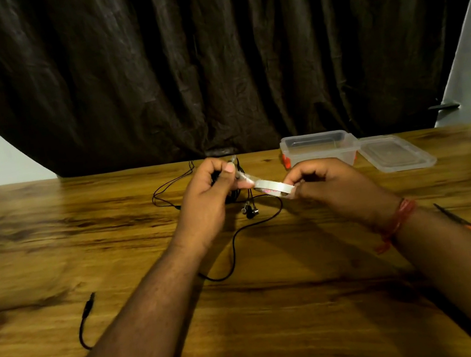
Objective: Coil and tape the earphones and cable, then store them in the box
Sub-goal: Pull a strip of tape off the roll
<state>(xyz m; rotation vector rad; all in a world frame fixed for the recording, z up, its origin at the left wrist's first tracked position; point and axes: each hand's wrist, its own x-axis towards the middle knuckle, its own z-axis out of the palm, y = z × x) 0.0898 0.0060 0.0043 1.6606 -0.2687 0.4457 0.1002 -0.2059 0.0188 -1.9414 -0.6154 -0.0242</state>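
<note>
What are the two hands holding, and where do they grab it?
The left hand pinches the coiled earphones at the bundle, where the clear tape goes on. The right hand holds the tape roll by its rim.

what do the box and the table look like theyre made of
Box: looks like clear, slightly frosted plastic, since the table shows through its walls; orange clips at its ends.
Table: wood or a wood-look laminate, with brown grain streaks, knots and a faint sheen; which one can't be told.
</note>
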